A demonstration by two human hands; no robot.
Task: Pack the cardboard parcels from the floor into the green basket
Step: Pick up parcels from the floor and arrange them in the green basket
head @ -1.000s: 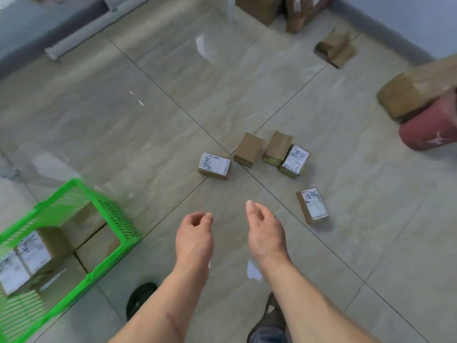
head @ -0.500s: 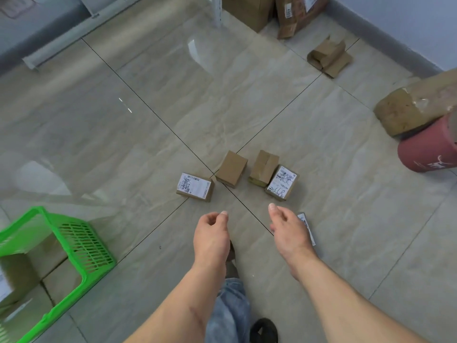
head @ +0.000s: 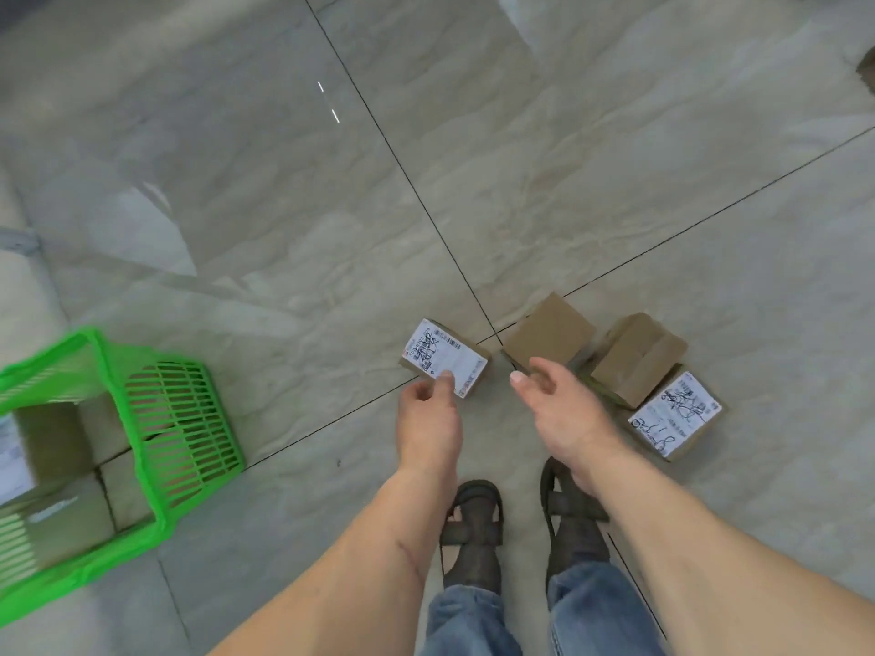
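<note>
Several small cardboard parcels lie on the tiled floor just ahead of my feet. A labelled parcel (head: pixel 445 356) lies left of a plain brown parcel (head: pixel 549 331); another plain one (head: pixel 637 358) and a second labelled parcel (head: pixel 676 414) lie to the right. My left hand (head: pixel 428 419) hovers at the near edge of the left labelled parcel, fingers loosely curled, holding nothing. My right hand (head: pixel 558 409) is open, palm inward, just before the plain brown parcel. The green basket (head: pixel 184 419) stands at the lower left with parcels inside.
My two feet in dark sandals (head: pixel 473 513) stand directly below the hands. A brown object (head: pixel 867 68) shows at the far right edge. A grey fixture (head: pixel 19 239) sits at the left edge above the basket.
I have stepped closer and bent down; the parcels now lie right under my hands. Both hands moved forward to the parcels. The basket shifted nearer in the view.
</note>
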